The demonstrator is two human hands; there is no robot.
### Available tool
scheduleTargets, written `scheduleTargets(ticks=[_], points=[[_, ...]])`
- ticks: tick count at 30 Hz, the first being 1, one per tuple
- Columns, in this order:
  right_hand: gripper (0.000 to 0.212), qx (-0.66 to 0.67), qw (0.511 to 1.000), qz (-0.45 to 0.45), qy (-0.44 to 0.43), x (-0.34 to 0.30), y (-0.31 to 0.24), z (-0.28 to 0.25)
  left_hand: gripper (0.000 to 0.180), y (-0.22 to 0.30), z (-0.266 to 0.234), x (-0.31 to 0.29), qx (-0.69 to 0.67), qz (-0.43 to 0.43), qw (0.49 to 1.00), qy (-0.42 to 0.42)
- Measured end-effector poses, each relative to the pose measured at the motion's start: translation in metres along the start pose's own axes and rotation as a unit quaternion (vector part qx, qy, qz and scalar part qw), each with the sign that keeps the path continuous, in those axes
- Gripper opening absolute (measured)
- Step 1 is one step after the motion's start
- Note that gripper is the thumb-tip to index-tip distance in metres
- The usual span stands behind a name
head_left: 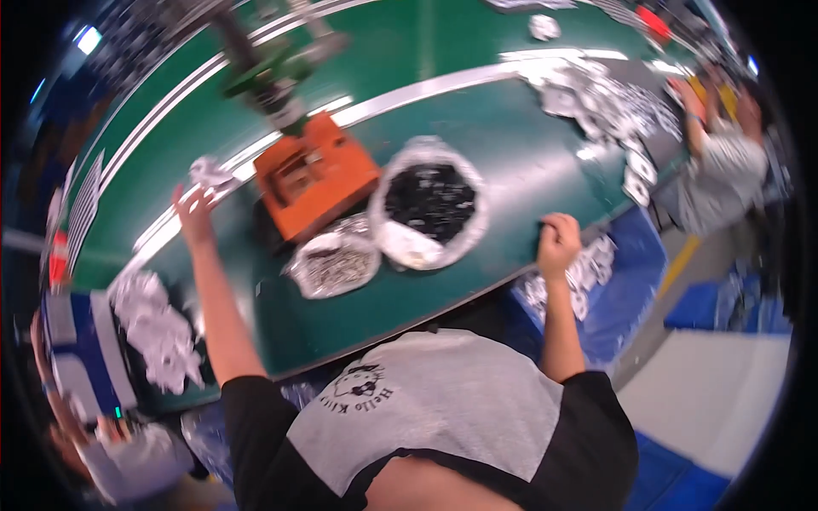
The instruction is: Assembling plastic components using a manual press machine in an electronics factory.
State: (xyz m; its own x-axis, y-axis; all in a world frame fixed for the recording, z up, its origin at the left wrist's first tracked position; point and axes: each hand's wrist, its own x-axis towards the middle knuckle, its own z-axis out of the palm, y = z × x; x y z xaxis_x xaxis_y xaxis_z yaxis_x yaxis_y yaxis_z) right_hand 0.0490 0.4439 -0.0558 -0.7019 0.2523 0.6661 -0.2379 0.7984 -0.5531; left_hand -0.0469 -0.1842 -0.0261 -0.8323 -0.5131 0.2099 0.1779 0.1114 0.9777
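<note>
My left hand (197,211) reaches out over the far left of the green table, its fingers apart. Right at its fingertips is a crumpled-looking white piece (211,174); blur hides whether they touch. My right hand (559,244) is curled closed above the table's near right edge, and what it may hold is hidden. Between the hands stands an orange machine block (328,183) with a recess. Beside it, an open clear bag holds many black small parts (430,203). A smaller clear bag contains small greyish parts (339,271).
White pieces lie in a heap at the far right (596,98), in a pile at left (156,328), and in a blue bin (635,281) below my right hand. A green conveyor belt (460,38) runs behind. Other people work at right (724,175) and lower left (141,460).
</note>
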Motion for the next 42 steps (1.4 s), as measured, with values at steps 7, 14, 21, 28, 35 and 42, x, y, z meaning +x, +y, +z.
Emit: scheduleTargets(ticks=[7, 14, 21, 28, 35, 42], points=[[0.022, -0.047, 0.997, 0.042, 0.053, 0.034, 0.016, -0.020, 0.059, 0.028, -0.042, -0.044, 0.138, 0.058, 0.988, 0.040], [0.066, -0.546, 0.814, 0.197, -0.002, 0.132, 0.213, -0.053, 0.055, 0.063, -0.163, -0.206, 0.748, 0.050, 0.638, 0.177], [0.058, -0.405, 0.879, 0.246, -0.054, 0.122, 0.187, -0.011, 0.041, 0.059, -0.120, -0.226, 0.600, 0.070, 0.767, 0.216], [0.044, -0.150, 0.976, -0.021, -0.159, 0.087, 0.058, 0.025, 0.023, 0.106, -0.085, -0.227, 0.305, -0.053, 0.929, 0.200], [0.091, 0.545, 0.786, 0.113, -0.268, 0.038, -0.159, 0.040, 0.021, 0.132, 0.035, -0.202, -0.421, 0.030, 0.895, -0.148], [0.092, 0.708, 0.523, 0.083, -0.467, 0.010, -0.276, 0.043, 0.023, 0.153, 0.123, -0.213, -0.469, 0.046, 0.839, -0.273]])
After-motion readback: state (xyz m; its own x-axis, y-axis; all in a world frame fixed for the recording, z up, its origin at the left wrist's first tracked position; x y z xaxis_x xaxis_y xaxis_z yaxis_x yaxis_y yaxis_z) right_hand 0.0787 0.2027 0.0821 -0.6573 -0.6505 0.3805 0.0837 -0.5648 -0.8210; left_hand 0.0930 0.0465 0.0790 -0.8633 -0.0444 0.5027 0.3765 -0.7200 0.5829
